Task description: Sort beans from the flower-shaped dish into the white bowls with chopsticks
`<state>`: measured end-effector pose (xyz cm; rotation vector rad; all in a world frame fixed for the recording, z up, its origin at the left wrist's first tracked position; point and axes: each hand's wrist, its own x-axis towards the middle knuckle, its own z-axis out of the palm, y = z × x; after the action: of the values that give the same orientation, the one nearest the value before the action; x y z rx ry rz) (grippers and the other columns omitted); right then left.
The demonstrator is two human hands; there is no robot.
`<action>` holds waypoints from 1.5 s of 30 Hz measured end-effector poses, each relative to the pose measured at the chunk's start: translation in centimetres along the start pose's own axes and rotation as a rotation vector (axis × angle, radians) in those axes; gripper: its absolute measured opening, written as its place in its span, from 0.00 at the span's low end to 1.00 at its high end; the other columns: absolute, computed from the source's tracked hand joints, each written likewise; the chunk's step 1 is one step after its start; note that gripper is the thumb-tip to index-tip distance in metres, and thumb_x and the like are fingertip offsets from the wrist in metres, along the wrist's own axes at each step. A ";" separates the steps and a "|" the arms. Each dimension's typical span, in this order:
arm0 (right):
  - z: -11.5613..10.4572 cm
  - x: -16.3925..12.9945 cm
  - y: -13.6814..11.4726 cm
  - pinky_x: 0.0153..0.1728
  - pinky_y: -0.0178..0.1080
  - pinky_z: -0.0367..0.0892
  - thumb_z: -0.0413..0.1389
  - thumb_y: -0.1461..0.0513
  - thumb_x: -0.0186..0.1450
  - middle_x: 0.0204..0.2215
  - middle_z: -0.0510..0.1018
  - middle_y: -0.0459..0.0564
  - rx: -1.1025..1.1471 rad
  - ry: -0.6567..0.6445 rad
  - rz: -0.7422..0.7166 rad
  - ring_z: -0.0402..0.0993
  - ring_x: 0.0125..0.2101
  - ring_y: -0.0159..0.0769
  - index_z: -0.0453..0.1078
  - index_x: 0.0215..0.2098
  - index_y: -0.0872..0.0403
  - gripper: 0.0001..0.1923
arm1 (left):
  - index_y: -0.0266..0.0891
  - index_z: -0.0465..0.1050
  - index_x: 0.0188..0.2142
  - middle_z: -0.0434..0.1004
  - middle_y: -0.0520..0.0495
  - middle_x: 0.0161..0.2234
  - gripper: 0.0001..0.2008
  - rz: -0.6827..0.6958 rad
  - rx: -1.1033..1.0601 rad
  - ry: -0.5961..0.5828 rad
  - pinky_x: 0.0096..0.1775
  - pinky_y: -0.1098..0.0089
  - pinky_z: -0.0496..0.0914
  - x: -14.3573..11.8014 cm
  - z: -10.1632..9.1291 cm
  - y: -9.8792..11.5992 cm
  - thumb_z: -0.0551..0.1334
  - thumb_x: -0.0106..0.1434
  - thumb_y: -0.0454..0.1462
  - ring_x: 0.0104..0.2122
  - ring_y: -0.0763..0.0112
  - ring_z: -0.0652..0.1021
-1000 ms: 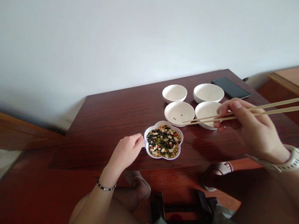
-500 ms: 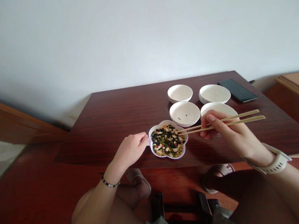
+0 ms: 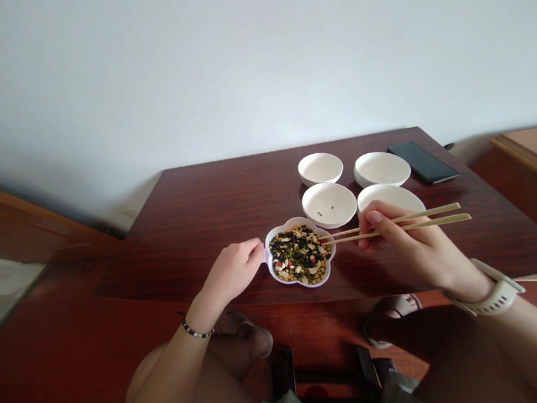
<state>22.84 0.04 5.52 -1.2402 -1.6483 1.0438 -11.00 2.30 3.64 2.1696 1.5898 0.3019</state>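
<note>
My left hand (image 3: 237, 266) grips the short handle of a flower-shaped dish (image 3: 270, 271) near the table's front edge. In the dish lies a mix of beans and nuts (image 3: 298, 254): black, green and yellow beans with pale pieces and a few reddish ones. My right hand (image 3: 402, 236) is closed around a pair of chopsticks (image 3: 436, 215). Their tips reach over the dish's right side into the mix; whether they pinch a bean I cannot tell. Just behind the dish is a white bowl (image 3: 329, 199) with a few small beans in it. Another white bowl (image 3: 389, 195) is partly hidden behind my right hand.
Farther back stand two more white bowls, one at left (image 3: 320, 166) and one at right (image 3: 381, 166). A dark phone-like slab (image 3: 422, 162) lies beside them on the dark wooden table (image 3: 216, 200). A wall rises behind, and a wooden piece of furniture (image 3: 534, 150) is at the right.
The view has shifted slightly. My right hand and the chopsticks have tilted a little, with the tips still at the dish's right side. My left hand keeps its hold.
</note>
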 end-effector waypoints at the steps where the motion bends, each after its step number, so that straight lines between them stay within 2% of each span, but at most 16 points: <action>1: -0.1 0.0 0.0 0.38 0.42 0.74 0.51 0.46 0.78 0.30 0.79 0.51 0.008 0.006 0.005 0.78 0.33 0.40 0.71 0.36 0.49 0.20 | 0.41 0.63 0.28 0.71 0.53 0.25 0.19 -0.001 0.001 0.000 0.32 0.66 0.53 0.0 0.0 0.0 0.51 0.77 0.39 0.25 0.71 0.70; 8: -0.1 0.0 -0.1 0.37 0.42 0.76 0.53 0.46 0.77 0.31 0.79 0.51 0.039 0.022 0.027 0.79 0.33 0.41 0.73 0.37 0.49 0.19 | 0.41 0.63 0.28 0.72 0.52 0.25 0.19 0.001 0.006 0.000 0.32 0.66 0.53 -0.1 0.0 0.0 0.50 0.77 0.40 0.26 0.70 0.70; 13: 0.4 -0.1 -0.2 0.35 0.43 0.76 0.53 0.46 0.77 0.30 0.78 0.51 0.094 -0.017 0.000 0.77 0.33 0.42 0.72 0.34 0.47 0.19 | 0.41 0.63 0.28 0.73 0.52 0.25 0.18 0.011 -0.007 0.008 0.32 0.66 0.53 0.0 -0.1 0.2 0.51 0.77 0.39 0.25 0.70 0.70; 27: 0.8 -0.2 0.3 0.37 0.43 0.74 0.51 0.47 0.78 0.30 0.79 0.50 0.092 -0.029 -0.010 0.76 0.34 0.42 0.72 0.36 0.48 0.19 | 0.41 0.63 0.28 0.73 0.52 0.25 0.18 -0.004 0.009 -0.005 0.33 0.67 0.56 0.0 0.0 0.3 0.51 0.77 0.39 0.26 0.69 0.72; 37: 0.8 -0.2 0.3 0.38 0.43 0.73 0.50 0.48 0.79 0.31 0.79 0.49 -0.024 -0.024 -0.073 0.77 0.34 0.40 0.71 0.36 0.48 0.19 | 0.41 0.63 0.28 0.74 0.51 0.26 0.18 0.003 0.002 0.000 0.33 0.66 0.55 0.0 0.0 0.4 0.50 0.77 0.39 0.26 0.69 0.71; 41: 0.9 -0.3 0.0 0.35 0.42 0.75 0.53 0.46 0.77 0.30 0.79 0.51 0.112 0.042 -0.012 0.77 0.33 0.41 0.72 0.34 0.48 0.20 | 0.41 0.63 0.28 0.73 0.51 0.25 0.18 0.002 0.003 -0.003 0.33 0.67 0.56 0.0 0.0 0.4 0.51 0.77 0.39 0.26 0.69 0.71; 45: 0.9 0.3 -0.3 0.30 0.38 0.76 0.58 0.46 0.74 0.29 0.76 0.50 0.408 0.173 0.120 0.77 0.30 0.36 0.73 0.34 0.50 0.19 | 0.41 0.64 0.28 0.73 0.52 0.25 0.18 0.005 -0.002 0.005 0.33 0.67 0.56 0.0 -0.1 0.3 0.51 0.76 0.38 0.26 0.70 0.71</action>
<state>21.88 0.16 5.55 -1.1274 -1.1685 1.2357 -10.76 2.19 3.85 2.1735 1.5867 0.3103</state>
